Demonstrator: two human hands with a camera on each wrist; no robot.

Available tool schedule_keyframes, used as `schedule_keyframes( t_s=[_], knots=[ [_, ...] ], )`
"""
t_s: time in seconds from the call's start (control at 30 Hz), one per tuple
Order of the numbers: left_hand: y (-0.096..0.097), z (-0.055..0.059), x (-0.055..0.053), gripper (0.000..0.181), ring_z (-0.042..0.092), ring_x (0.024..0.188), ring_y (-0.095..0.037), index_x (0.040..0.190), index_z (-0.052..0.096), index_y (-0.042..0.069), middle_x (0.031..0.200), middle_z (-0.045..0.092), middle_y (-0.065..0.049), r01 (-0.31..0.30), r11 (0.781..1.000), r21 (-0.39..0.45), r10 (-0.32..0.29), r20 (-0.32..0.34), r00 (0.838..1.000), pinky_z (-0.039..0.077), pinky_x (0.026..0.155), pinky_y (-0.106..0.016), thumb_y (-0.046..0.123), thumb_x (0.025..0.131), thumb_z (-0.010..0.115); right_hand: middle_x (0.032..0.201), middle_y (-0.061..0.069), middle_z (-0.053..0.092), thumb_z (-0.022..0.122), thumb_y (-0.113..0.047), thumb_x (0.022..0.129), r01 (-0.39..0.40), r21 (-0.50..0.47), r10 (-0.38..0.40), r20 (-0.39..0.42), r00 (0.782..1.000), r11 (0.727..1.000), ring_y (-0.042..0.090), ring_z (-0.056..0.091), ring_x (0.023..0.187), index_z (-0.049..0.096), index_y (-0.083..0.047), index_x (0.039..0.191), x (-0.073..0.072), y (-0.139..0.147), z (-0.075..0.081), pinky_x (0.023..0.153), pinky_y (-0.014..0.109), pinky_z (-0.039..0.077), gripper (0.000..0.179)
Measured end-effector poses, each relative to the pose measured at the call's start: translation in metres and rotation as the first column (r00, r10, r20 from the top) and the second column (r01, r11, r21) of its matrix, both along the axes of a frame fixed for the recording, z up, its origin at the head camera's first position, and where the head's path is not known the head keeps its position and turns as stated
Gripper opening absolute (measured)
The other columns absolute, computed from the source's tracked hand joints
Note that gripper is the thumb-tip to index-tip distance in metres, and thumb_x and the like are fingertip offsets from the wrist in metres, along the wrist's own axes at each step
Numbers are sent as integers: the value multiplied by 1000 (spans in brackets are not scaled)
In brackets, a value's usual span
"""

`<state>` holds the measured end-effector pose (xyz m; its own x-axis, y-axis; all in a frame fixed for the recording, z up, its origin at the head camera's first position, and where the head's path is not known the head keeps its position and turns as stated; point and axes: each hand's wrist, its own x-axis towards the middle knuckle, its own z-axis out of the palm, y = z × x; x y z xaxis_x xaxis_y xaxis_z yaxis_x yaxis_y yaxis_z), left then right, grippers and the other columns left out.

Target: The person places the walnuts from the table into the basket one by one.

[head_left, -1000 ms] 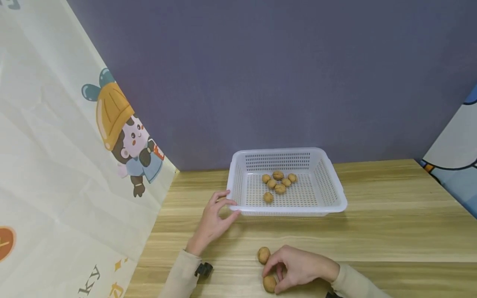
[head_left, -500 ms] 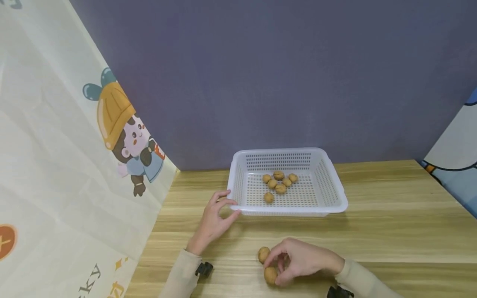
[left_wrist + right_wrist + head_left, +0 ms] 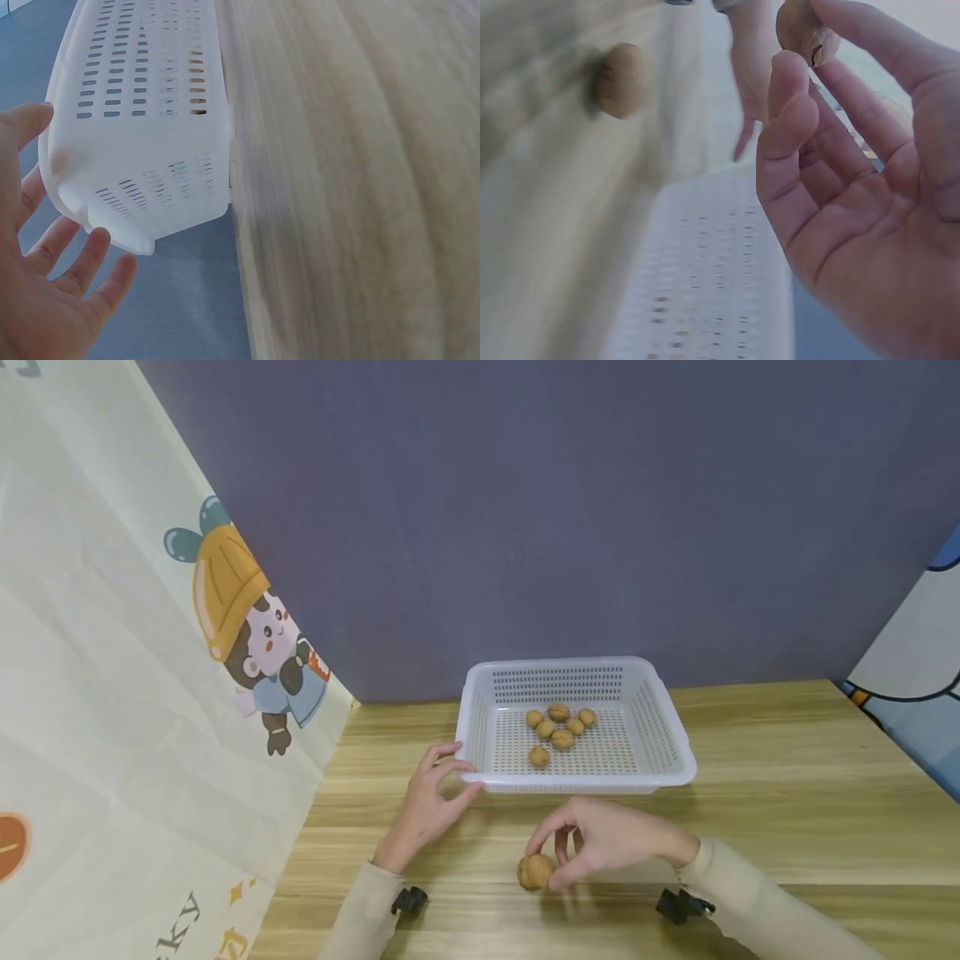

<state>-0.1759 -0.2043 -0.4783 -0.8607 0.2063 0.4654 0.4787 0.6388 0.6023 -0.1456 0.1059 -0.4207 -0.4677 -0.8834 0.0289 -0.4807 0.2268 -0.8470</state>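
Observation:
My right hand [image 3: 611, 839] pinches a walnut [image 3: 540, 869] between thumb and fingertips, above the wooden table. In the right wrist view that walnut [image 3: 804, 36] sits at the fingertips, apart from the palm. Another walnut [image 3: 621, 80] lies on the table; in the head view the held one largely covers it. A white perforated plastic basket [image 3: 577, 780] stands behind the hands, with several walnuts [image 3: 562, 739] on its floor. Around its near left corner, my left hand [image 3: 423, 814] holds the rim lightly, thumb in front and fingers at the side.
A dark blue-grey panel [image 3: 570, 527] rises behind the basket. On the left hangs a pale sheet with cartoon prints [image 3: 97, 635], and another printed sheet [image 3: 918, 652] stands at the right. Wooden tabletop [image 3: 810, 810] extends to the right of the basket.
My right hand has lifted the nearer walnut off the table and carried it toward the basket, in front of the other walnut. The left hand stays at the basket corner.

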Motion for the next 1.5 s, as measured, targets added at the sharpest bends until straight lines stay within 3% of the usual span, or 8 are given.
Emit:
schedule_keyframes(
  t_s=[0.23, 0.5, 0.77, 0.93, 1.1, 1.33, 1.5],
  knots=[
    [-1, 0, 0, 23, 62, 135, -34, 106, 77, 19, 148, 60, -8, 7, 1000, 1, -7, -2, 1000, 50, 115, -58, 30, 88, 87, 94, -9, 76, 87, -32, 88, 59, 21, -58, -22, 998, 998, 6, 69, 76, 79, -23, 120, -22, -2, 35, 60, 21, 58, 34],
    [0, 2, 2, 23, 60, 137, -33, 107, 77, 20, 149, 60, -7, -1, 1000, 0, 1, 17, 1000, 49, 117, -58, 31, 89, 86, 106, -2, 77, 85, -25, 90, 102, 7, -101, -42, 994, 995, 11, 71, 85, 77, -14, 124, -55, -3, 70, 71, 24, 60, 36],
    [-2, 1, 2, 22, 60, 138, -33, 106, 77, 21, 149, 60, -7, -1, 1000, 5, 1, 23, 1000, 48, 118, -59, 33, 89, 85, 116, 5, 79, 83, -22, 92, 158, 11, -158, -46, 986, 987, 18, 73, 88, 74, -10, 129, -90, -12, 87, 73, 27, 61, 40],
    [-3, 2, 2, 22, 60, 137, -33, 106, 77, 20, 149, 60, -7, 1, 1000, 5, -1, 23, 1000, 49, 117, -59, 33, 90, 85, 122, 5, 78, 80, -26, 95, 239, 28, -237, -44, 970, 971, 18, 72, 97, 72, -11, 134, -116, -15, 84, 88, 35, 60, 43],
    [-3, 1, 2, 23, 60, 137, -33, 107, 77, 21, 149, 60, -7, 2, 1000, -1, -2, 31, 1000, 49, 117, -59, 33, 89, 85, 131, 5, 75, 78, -34, 98, 303, 49, -304, 31, 952, 952, 17, 70, 104, 67, -14, 142, -139, -16, 74, 87, 33, 60, 50],
    [-3, 1, 2, 23, 60, 138, -33, 108, 77, 22, 150, 59, -6, -3, 1000, -3, 4, 35, 999, 48, 117, -60, 33, 89, 85, 139, 6, 72, 77, -39, 98, 381, 50, -384, 108, 917, 923, 28, 69, 110, 64, -16, 145, -160, -17, 61, 84, 36, 60, 54],
    [-2, 1, 2, 22, 60, 138, -32, 107, 77, 21, 149, 60, -6, -1, 1000, 1, 1, 27, 1000, 49, 117, -60, 29, 88, 86, 141, 5, 69, 78, -45, 96, 426, 94, -435, 126, 892, 900, 37, 63, 127, 63, -18, 146, -172, -15, 44, 97, 41, 58, 60]
  ],
)
